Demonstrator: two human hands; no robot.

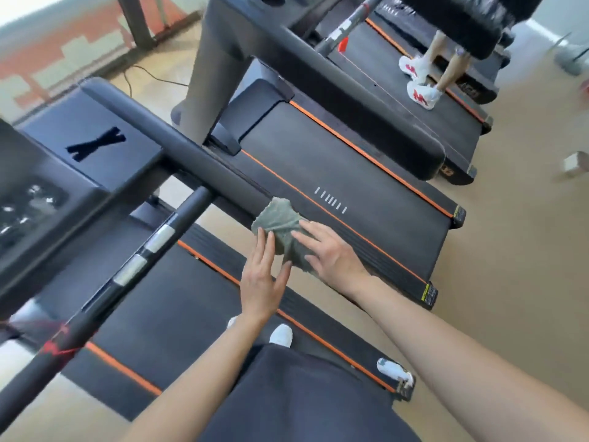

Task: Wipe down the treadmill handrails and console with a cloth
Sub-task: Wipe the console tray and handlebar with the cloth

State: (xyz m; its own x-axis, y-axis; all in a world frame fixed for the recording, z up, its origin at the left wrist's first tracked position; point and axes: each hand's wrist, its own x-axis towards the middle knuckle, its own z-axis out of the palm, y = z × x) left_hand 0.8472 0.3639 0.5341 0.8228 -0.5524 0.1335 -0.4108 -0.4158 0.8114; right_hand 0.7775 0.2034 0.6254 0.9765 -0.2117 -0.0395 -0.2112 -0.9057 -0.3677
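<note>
Cloth (280, 221): draped over near end of handrail (191, 153), which runs toward 10 o'clock
Left hand (263, 279): fingers straight, flat against cloth at 7 o'clock; nothing gripped
Right hand (331, 255): fingers spread, pressing cloth at 4 o'clock; likely sandwiching it for wiping contact
Console (28, 205): 9 o'clock

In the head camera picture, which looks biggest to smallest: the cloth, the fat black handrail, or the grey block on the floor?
Largest: handrail.
Then: cloth.
Smallest: block, but it sits farther from the camera, so its real size is unsure.
</note>
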